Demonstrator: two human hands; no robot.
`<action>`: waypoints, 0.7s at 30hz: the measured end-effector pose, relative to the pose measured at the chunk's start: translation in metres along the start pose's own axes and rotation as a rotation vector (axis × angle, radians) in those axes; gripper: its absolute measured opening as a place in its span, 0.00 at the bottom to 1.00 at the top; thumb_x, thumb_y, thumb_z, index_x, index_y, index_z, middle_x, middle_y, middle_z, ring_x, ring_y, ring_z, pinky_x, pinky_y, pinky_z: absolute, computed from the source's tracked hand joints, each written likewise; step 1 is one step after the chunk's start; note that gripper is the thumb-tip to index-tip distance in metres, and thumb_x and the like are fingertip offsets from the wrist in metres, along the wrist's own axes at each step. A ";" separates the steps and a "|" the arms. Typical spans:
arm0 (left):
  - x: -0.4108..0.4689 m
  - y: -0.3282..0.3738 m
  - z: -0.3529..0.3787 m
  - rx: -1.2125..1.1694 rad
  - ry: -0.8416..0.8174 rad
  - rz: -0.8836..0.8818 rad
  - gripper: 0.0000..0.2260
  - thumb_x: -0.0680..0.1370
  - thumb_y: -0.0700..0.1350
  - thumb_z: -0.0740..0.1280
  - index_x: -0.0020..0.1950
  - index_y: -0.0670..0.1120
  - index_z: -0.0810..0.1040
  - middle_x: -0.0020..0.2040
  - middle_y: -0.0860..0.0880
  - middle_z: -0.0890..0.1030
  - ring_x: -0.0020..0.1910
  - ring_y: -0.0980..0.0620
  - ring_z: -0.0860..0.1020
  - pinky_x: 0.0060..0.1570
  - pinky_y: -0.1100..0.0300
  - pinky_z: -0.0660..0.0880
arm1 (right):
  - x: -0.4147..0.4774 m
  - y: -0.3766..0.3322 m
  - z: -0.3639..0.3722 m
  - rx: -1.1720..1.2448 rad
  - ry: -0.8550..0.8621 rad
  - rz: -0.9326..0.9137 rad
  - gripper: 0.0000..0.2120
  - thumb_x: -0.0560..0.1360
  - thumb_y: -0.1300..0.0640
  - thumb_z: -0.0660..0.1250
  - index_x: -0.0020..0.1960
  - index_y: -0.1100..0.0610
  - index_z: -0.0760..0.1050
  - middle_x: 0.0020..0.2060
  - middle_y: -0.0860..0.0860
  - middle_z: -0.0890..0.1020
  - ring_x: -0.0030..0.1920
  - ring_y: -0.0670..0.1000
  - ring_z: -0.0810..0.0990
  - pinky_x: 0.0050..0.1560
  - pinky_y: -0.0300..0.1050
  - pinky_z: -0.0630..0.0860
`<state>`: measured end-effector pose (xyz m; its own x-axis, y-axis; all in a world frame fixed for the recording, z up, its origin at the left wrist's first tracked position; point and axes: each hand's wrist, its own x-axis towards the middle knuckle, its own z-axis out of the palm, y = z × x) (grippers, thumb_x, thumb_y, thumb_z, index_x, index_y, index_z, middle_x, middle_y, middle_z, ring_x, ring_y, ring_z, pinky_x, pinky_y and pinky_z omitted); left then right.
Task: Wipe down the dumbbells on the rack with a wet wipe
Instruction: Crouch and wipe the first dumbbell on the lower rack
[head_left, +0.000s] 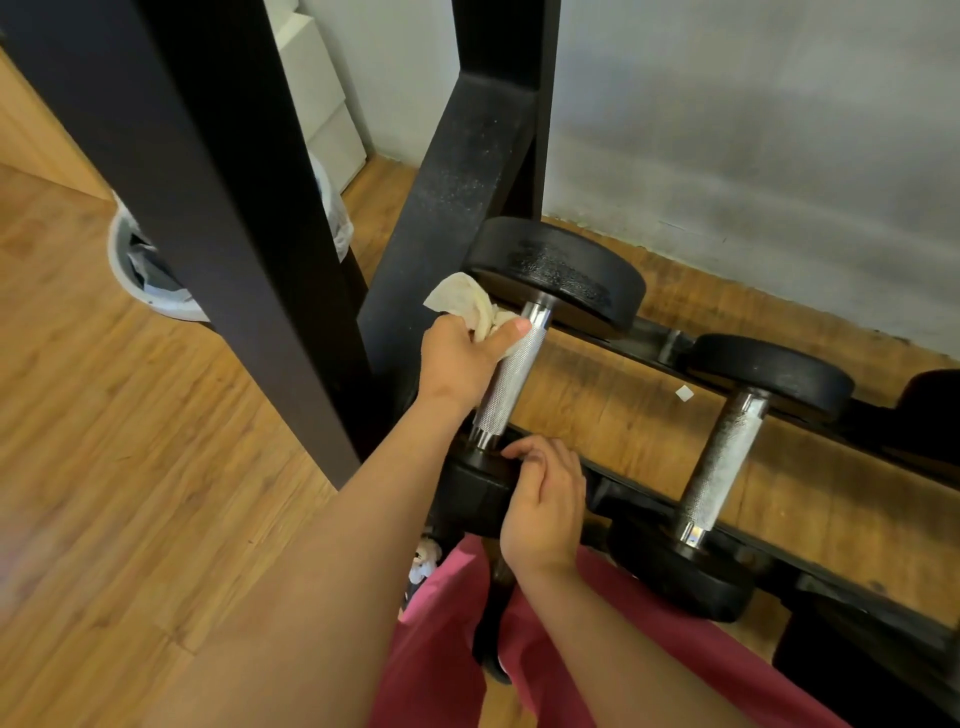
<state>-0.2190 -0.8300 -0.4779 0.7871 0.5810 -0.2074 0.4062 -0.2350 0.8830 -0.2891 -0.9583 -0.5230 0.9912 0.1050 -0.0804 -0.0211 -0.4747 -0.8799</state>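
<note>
Our left hand (457, 358) pinches the wet wipe (465, 299) against the knurled handle (511, 382) of the end dumbbell (558, 273) on the rack (670, 345); our right hand (545, 512) grips its near head (470, 491). We judge wrapping the wipe fully round cleans the knurling best.

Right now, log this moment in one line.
left hand: presses wipe on dumbbell handle | right hand: grips near head | second dumbbell: untouched
</note>
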 end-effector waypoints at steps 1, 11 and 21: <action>0.000 0.000 -0.001 0.027 0.003 0.018 0.25 0.73 0.56 0.73 0.43 0.31 0.79 0.38 0.35 0.81 0.40 0.38 0.80 0.42 0.46 0.78 | 0.000 0.000 0.000 0.000 -0.001 0.000 0.18 0.73 0.49 0.45 0.40 0.50 0.74 0.40 0.43 0.75 0.46 0.46 0.72 0.53 0.52 0.70; -0.011 -0.005 -0.010 -0.089 -0.165 -0.084 0.12 0.83 0.47 0.59 0.42 0.46 0.76 0.38 0.52 0.78 0.39 0.63 0.76 0.45 0.65 0.73 | 0.000 -0.001 0.001 0.013 -0.003 -0.019 0.17 0.73 0.50 0.46 0.40 0.49 0.73 0.39 0.39 0.73 0.45 0.45 0.71 0.52 0.46 0.67; -0.007 -0.005 -0.009 -0.012 0.042 0.140 0.13 0.75 0.37 0.71 0.50 0.52 0.73 0.43 0.50 0.81 0.39 0.54 0.80 0.41 0.61 0.78 | 0.001 0.004 0.003 -0.002 -0.001 -0.019 0.18 0.74 0.51 0.46 0.40 0.51 0.74 0.40 0.44 0.76 0.45 0.46 0.72 0.49 0.41 0.62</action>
<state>-0.2304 -0.8263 -0.4770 0.8154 0.5753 -0.0640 0.2876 -0.3067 0.9073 -0.2883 -0.9578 -0.5279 0.9913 0.1150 -0.0641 -0.0019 -0.4743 -0.8804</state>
